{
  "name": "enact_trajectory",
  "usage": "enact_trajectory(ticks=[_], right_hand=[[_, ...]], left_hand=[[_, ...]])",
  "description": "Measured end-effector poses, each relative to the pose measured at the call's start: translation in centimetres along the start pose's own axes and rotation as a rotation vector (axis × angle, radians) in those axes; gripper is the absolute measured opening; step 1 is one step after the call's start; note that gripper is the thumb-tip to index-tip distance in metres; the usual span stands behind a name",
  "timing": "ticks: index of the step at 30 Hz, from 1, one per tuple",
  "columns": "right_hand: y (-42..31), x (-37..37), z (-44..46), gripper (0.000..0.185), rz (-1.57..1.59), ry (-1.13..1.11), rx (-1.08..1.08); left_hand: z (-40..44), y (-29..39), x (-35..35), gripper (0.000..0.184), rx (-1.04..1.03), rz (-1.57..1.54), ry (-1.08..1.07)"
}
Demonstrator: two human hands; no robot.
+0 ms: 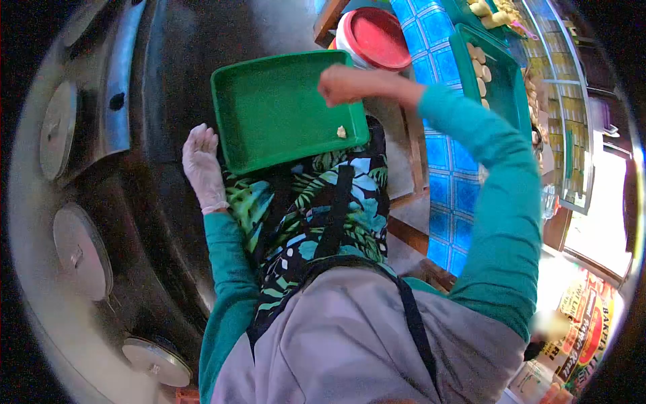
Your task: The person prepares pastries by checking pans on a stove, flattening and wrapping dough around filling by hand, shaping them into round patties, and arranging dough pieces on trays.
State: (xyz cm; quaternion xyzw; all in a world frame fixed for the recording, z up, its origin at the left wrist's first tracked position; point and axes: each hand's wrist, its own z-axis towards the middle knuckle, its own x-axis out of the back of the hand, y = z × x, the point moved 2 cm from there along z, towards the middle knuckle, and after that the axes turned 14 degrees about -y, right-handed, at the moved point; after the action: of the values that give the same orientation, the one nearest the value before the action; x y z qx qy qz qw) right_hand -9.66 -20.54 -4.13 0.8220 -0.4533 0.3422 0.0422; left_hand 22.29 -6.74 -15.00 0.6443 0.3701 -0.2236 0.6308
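Note:
A shallow green tray [282,111] rests at the lap of the patterned clothing, with one small pale lump of dough [341,132] in its near right corner. My left hand [202,165], in a whitish glove, is just outside the tray's left side. Its fingers are extended and slightly bent, holding nothing visible. Over the tray's far right corner is my right hand [342,85], its fingers closed and a little blurred. Whatever those fingers may hold is hidden.
A blue tiled counter [441,155] on the right bears a green tray [521,101] with round pale dough pieces [479,71]. A red-lidded bucket [377,39] stands beyond my right hand. Round metal lids [82,252] line the left side. A printed box [585,323] is at lower right.

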Motion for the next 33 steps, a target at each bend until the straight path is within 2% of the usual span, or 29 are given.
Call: enact_trajectory(ticks=[1,2,4,5,7,9,10,11,13,14,15,16,18,19,21,22,24,25,27,28,30,31,32,33], right_hand=[[0.2,-3.5,2.5,0.019,-0.029,-0.11,-0.067],[1.4,-6.4,4.6,0.02,-0.119,-0.094,-0.075],[0.1,-9.7,3.8,0.016,0.009,0.106,-0.121],[0.5,-12.6,4.2,0.012,-0.023,0.169,-0.223],[-1.8,-14.7,2.9,0.014,0.028,0.204,-0.241],[-2.5,-17.0,2.5,0.016,0.028,0.53,-0.382],[-2.9,-17.8,2.8,0.016,0.022,0.529,-0.383],[-3.5,-18.2,3.6,0.016,0.022,0.6,-0.397],[-5.3,-17.4,4.6,0.015,0.021,0.677,-0.412],[-6.3,-16.5,5.3,0.014,0.009,0.616,-0.449],[-7.0,-15.6,5.5,0.013,-0.001,0.557,-0.484],[-6.8,-14.6,5.7,0.013,-0.001,0.565,-0.479],[-5.1,-12.2,7.2,0.016,1.245,0.397,-0.013],[-4.4,-10.9,8.3,0.016,1.234,0.399,-0.002],[-3.3,-8.5,10.8,0.012,1.506,0.97,0.185],[-3.1,-7.4,12.3,0.012,1.503,0.971,0.198],[-2.3,-5.3,15.0,0.01,1.554,1.173,0.265],[-1.8,-4.5,16.1,0.01,1.549,1.172,0.279],[-1.3,-3.5,18.1,0.011,0.468,1.23,-0.073],[-1.8,-3.5,19.0,0.012,0.36,1.304,-0.073],[-2.9,-4.1,20.0,0.007,-0.022,1.183,-0.205],[-3.2,-4.3,20.2,0.007,-0.049,1.133,-0.176],[-3.4,-4.7,20.3,0.007,-0.075,1.083,-0.154],[-4.1,-5.1,19.9,0.007,0.125,1.061,-0.105]], left_hand=[[0.1,-0.1,-0.1,0.032,0.036,0.042,-0.006],[0.1,-0.4,-0.1,0.03,0.017,0.117,-0.004],[-0.6,-0.3,-1.1,0.029,-0.011,0.269,0.033],[-0.9,0.0,-1.8,0.03,-0.014,0.351,0.063],[-1.7,0.0,-2.2,0.044,0.014,0.575,0.01],[-1.3,-1.8,-1.4,0.052,-0.041,0.684,-0.072],[-0.9,-2.5,-0.4,0.058,-0.022,0.9,-0.12],[-0.7,-3.2,0.8,0.058,-0.028,0.895,-0.122],[-0.3,-3.6,1.4,0.062,-0.015,1.194,-0.155],[-0.2,-4.0,1.9,0.064,0.073,1.031,-0.12],[-0.4,-3.8,1.7,0.064,0.066,1.035,-0.119],[-0.6,-3.8,1.8,0.063,0.157,0.984,-0.101],[-0.3,-4.4,2.2,0.06,0.07,1.049,-0.109],[-0.1,-4.3,2.0,0.06,0.056,1.05,-0.1],[-0.5,-4.1,1.8,0.058,0.041,0.952,-0.137],[-0.5,-4.0,1.5,0.056,-0.072,1.01,-0.143],[-1.0,-2.7,0.2,0.055,-0.035,1.107,-0.126],[-1.4,-1.8,-1.0,0.055,0.014,1.199,-0.108],[-1.7,-1.3,-1.0,0.054,0.065,1.177,-0.103],[-1.5,-1.5,-0.7,0.054,0.049,1.11,-0.12],[-1.6,-2.0,-1.1,0.055,0.056,0.973,-0.149],[-1.2,-3.1,0.2,0.055,0.039,0.982,-0.156],[-1.5,-2.2,-1.5,0.055,0.055,0.922,-0.201],[-1.4,-2.9,-1.1,0.055,0.066,0.804,-0.182]])
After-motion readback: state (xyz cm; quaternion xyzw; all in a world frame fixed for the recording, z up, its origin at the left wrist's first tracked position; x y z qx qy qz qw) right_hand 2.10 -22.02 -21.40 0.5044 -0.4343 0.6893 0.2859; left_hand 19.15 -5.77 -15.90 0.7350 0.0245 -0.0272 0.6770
